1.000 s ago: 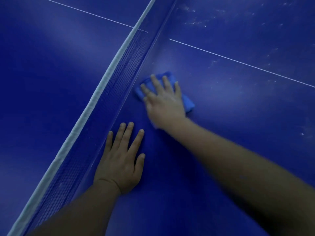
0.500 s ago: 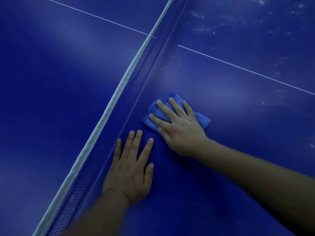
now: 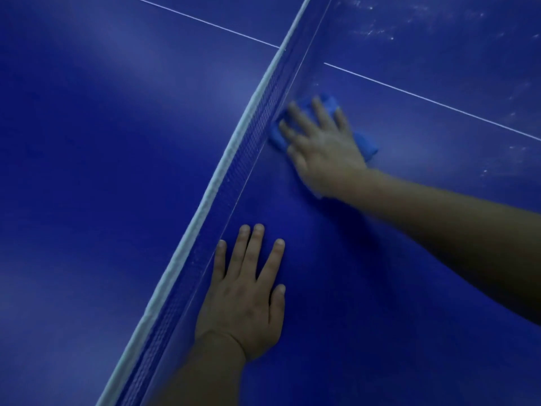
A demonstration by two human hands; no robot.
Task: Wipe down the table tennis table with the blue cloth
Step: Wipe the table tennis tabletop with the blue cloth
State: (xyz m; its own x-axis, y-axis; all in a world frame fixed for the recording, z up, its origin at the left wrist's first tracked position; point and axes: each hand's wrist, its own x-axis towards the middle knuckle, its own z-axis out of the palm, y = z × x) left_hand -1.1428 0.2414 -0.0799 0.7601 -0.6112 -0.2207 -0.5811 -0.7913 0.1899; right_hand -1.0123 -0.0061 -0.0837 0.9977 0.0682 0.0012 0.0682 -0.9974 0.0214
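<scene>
Right hand (image 3: 323, 148) flat, fingers spread, pressing cloth (image 3: 364, 143) onto bench (image 3: 409, 259) right beside net (image 3: 234, 159). Left hand (image 3: 246, 297) flat on bench, nearer, holding nothing. Dusty specks (image 3: 377, 30) far right, probably next.

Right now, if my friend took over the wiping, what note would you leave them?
Right hand: flat on the blue cloth, pressing it to the table right beside the net.
Left hand: flat on the bare table near the net, holding nothing, bracing.
Done: cannot tell for sure; the patch around the hands looks free of marks.
Left: pale smudges show beyond the white line and at the right edge. Whether the far side of the net has been wiped cannot be told.
</scene>
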